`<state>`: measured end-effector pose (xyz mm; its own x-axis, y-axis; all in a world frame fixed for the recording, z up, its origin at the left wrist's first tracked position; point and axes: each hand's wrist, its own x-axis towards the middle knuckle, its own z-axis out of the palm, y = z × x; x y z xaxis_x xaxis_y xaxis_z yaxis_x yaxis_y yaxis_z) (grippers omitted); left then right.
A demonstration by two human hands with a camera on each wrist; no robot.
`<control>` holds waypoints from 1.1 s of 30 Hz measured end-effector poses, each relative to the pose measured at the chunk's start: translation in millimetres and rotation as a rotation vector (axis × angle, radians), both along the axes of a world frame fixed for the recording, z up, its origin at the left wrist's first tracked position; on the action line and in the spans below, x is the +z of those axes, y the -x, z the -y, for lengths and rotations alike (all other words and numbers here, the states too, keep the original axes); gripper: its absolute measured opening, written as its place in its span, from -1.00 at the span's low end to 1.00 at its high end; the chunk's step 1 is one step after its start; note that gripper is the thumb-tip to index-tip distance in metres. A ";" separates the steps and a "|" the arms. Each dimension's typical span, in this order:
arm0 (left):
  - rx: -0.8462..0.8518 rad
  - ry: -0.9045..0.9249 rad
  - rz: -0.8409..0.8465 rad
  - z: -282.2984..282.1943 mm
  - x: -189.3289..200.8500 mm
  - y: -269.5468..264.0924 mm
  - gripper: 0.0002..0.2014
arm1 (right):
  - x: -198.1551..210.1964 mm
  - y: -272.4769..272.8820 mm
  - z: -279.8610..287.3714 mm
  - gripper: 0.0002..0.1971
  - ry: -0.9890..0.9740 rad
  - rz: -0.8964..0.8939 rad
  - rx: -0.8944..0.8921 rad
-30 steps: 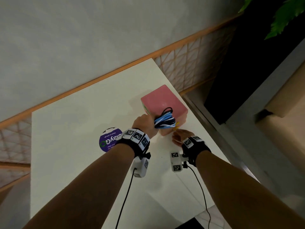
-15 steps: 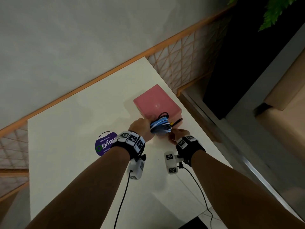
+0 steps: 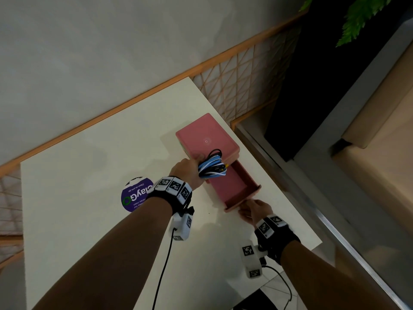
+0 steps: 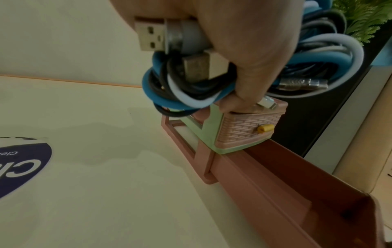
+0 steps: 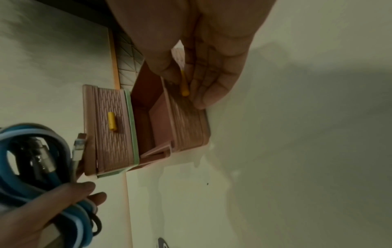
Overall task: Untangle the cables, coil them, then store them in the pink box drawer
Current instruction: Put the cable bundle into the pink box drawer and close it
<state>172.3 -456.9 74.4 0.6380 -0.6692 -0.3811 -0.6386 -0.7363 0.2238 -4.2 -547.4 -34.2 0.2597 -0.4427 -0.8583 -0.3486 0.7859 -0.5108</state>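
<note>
- Gripping the coiled cables (image 3: 211, 167), the left hand (image 3: 186, 170) hovers over the pink box (image 3: 206, 135) at the table's (image 3: 89, 175) 2 o'clock corner.
- Pinching the yellow knob (image 5: 184, 83), the right hand (image 3: 252, 210) holds the bottom drawer (image 3: 232, 186) pulled out toward 5 o'clock.
- A purple sticker (image 3: 134, 196) lies at the box's 8 o'clock.
</note>
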 end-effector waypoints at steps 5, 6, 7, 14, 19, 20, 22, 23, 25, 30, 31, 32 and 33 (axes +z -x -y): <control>-0.006 0.005 -0.009 -0.7 -1.7 -0.3 -0.64 | 2.3 10.1 -1.5 -0.83 0.029 0.007 0.014; -0.007 0.010 -0.010 -1.0 -1.9 -0.3 -0.64 | 2.4 11.2 -1.3 -0.83 0.031 0.004 0.011; -0.007 0.016 -0.011 -1.4 -2.3 -0.3 -0.65 | 2.2 11.7 -0.8 -0.83 0.032 0.002 0.007; 0.011 0.026 0.000 -1.6 -8.1 -1.3 -0.71 | -0.9 15.9 -1.7 -0.84 0.037 -0.004 -0.009; 0.009 0.017 0.006 -2.6 -11.4 -3.0 -0.69 | -3.6 18.4 -4.0 -0.84 0.037 -0.006 -0.017; 0.003 0.012 0.005 -3.0 -11.2 -3.1 -0.67 | -5.1 18.7 -4.8 -0.84 0.036 -0.013 -0.015; -0.023 0.011 0.012 -3.8 -10.9 -2.4 -0.59 | -2.6 19.1 -5.4 -0.89 0.111 -0.074 0.053; -0.036 0.018 0.018 -5.6 -10.0 -0.3 -0.57 | 1.2 20.7 -4.8 -0.84 0.212 -0.145 0.137; -0.051 0.069 0.026 -10.5 -7.6 4.8 -0.61 | 19.3 26.3 1.1 -0.69 0.512 -0.256 0.278; -0.306 0.039 0.108 -19.2 -1.7 23.3 -0.63 | 118.4 24.4 16.7 -0.58 1.144 -0.047 0.602; -0.387 -0.002 0.137 -18.2 -0.4 27.8 -0.62 | 136.2 16.8 16.2 -0.50 1.137 0.014 0.746; -0.459 -0.013 0.157 -16.2 1.6 33.2 -0.65 | 147.7 7.8 14.7 -0.43 1.109 0.053 0.906; -0.528 -0.006 0.162 -13.7 4.5 39.7 -0.71 | 153.8 -1.0 11.4 -0.40 1.093 0.072 1.066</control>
<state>132.6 -443.2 78.9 0.2673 -0.9122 -0.3105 -0.9474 -0.3076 0.0883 -3.2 -558.8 119.6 0.8827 -0.4164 -0.2176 -0.4395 -0.5680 -0.6959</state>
